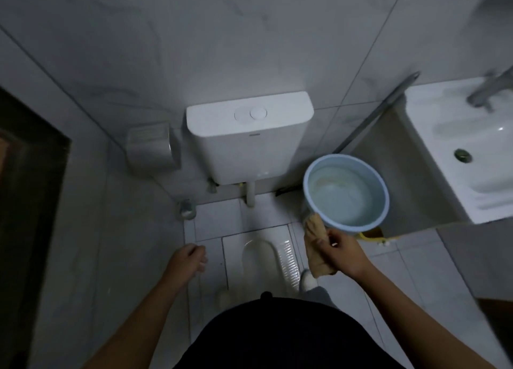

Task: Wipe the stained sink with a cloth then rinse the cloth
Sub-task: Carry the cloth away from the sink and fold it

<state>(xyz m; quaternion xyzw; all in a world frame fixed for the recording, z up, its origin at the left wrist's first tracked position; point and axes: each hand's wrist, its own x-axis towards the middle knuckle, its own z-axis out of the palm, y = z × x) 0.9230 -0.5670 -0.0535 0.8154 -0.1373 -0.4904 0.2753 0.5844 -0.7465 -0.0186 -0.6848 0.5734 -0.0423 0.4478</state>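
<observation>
A tan cloth (315, 246) hangs from my right hand (340, 250), which is closed on it just below the rim of a light blue bucket (384, 202) holding water. The white sink (433, 124) stands at the right edge, with a metal drain (463, 155) in its bowl and a metal tap (488, 90) above. My left hand (190, 259) hovers over the floor tiles at lower left, fingers loosely curled, holding nothing.
A white squat toilet pan (268, 257) is set into the floor between my hands. A white cistern (249, 135) is on the back wall, a paper holder (151, 146) to its left. A dark doorway (30, 202) is at the left. A metal handle (380, 110) leans by the sink.
</observation>
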